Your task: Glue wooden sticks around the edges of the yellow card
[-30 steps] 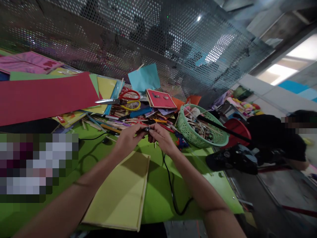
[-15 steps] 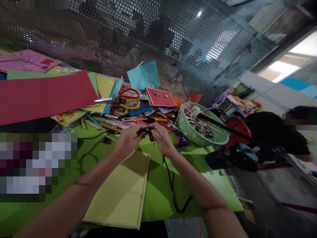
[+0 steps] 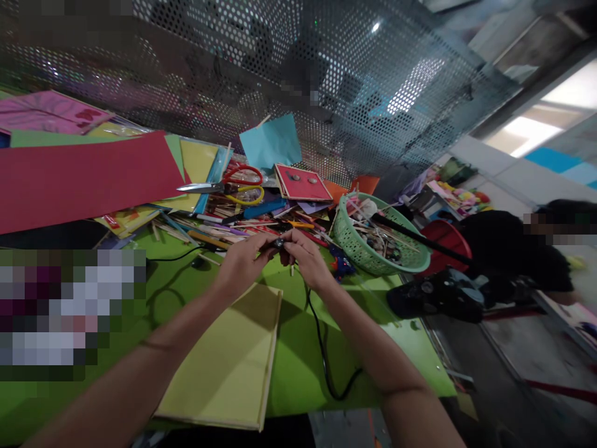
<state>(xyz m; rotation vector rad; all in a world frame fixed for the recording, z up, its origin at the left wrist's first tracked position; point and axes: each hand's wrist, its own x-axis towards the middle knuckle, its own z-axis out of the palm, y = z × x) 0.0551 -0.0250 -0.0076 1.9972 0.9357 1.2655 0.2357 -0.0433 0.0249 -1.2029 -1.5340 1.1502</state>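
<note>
Nearest to the person lies a yellow board (image 3: 224, 367) with thin pale strips along its edges, flat on the green worktop (image 3: 298, 379). It has not moved in the last second, and neither hand touches it.

Just beyond its far edge, the left hand (image 3: 239, 264) and the right hand (image 3: 306, 260) meet at their fingertips. Both are closed in a narrow pinch upon one small dark piece (image 3: 280, 243), which is held between them, above the worktop. Very little has changed here: the hands keep the same place, and only the shine on the piece looks slightly different. Perhaps it was turned a little, but I cannot be sure; it is too small to tell what it is. I judge, therefore, that the work remains at this fine handling.

A black cord (image 3: 321, 342) lies near the right forearm. Farther, the scissors (image 3: 219, 186) rest on the heap of materials, and a green basket (image 3: 347, 239) stands to the right, both in unchanged position. Behind them rises a perforated metal panel (image 3: 336, 118). Far right, a person in black (image 3: 499, 249) has shifted slightly in view.
</note>
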